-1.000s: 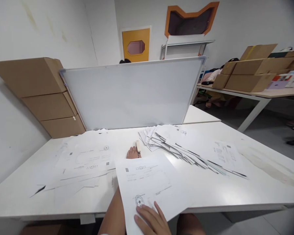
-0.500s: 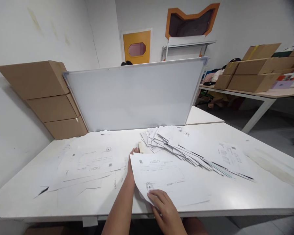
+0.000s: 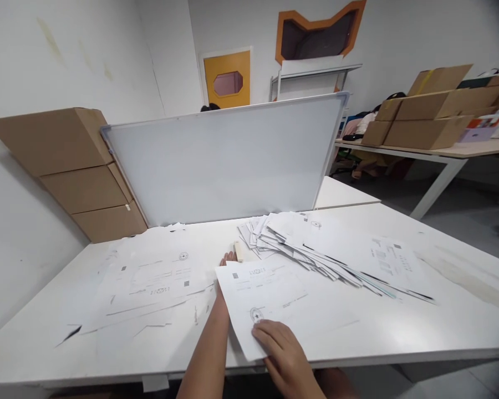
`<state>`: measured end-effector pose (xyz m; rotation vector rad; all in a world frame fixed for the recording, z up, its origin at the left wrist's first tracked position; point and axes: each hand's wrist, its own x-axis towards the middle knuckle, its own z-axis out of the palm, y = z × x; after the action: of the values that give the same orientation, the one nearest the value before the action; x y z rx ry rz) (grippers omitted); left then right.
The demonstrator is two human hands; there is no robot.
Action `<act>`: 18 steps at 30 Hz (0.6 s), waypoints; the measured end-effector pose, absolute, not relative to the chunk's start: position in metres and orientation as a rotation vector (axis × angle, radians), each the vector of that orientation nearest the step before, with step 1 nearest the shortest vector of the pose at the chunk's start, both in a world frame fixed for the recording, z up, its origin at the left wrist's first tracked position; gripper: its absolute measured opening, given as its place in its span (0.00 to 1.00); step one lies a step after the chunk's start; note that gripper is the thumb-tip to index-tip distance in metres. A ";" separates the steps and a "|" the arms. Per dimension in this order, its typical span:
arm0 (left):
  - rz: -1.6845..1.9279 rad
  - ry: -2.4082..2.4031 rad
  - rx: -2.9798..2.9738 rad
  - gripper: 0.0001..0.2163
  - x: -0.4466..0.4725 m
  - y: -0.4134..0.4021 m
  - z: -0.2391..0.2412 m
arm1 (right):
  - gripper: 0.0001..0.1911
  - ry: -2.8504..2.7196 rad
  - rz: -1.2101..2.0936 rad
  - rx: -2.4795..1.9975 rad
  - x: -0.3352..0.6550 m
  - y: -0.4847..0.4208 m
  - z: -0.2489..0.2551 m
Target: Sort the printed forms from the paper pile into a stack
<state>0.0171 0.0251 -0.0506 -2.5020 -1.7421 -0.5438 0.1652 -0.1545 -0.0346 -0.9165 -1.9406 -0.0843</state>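
Observation:
A printed sheet of paper (image 3: 274, 299) with a round star stamp lies slightly raised at the table's near middle. My right hand (image 3: 280, 346) pinches its near edge, thumb below and fingers on top. My left hand (image 3: 228, 258) reaches under the sheet's left side; only its fingertips show past the far corner, stretched out flat. The sheet hides its palm. Just beyond those fingertips rests a small pale block (image 3: 238, 251), apparently wooden.
A fanned pile of papers (image 3: 303, 249) lies at right, with another printed sheet (image 3: 393, 257) beside it. Spread papers (image 3: 149, 282) cover the left side. Behind stand a whiteboard (image 3: 228, 160) and stacked cardboard boxes (image 3: 87, 188). A second table (image 3: 436, 152) carries more boxes.
The sheet's left side has shifted a little leftward and its near corner has swung toward me, lying flatter. My right hand keeps hold of it. The view has tilted slightly.

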 end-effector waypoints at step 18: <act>-0.519 -1.763 -2.525 0.27 0.016 0.027 -0.047 | 0.24 -1.714 -0.174 -0.920 0.140 -0.160 -0.056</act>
<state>0.0164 0.0266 -0.0468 -2.5254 -1.7630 -0.5186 0.1403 -0.1600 -0.0560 -0.9196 -1.7144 -0.1745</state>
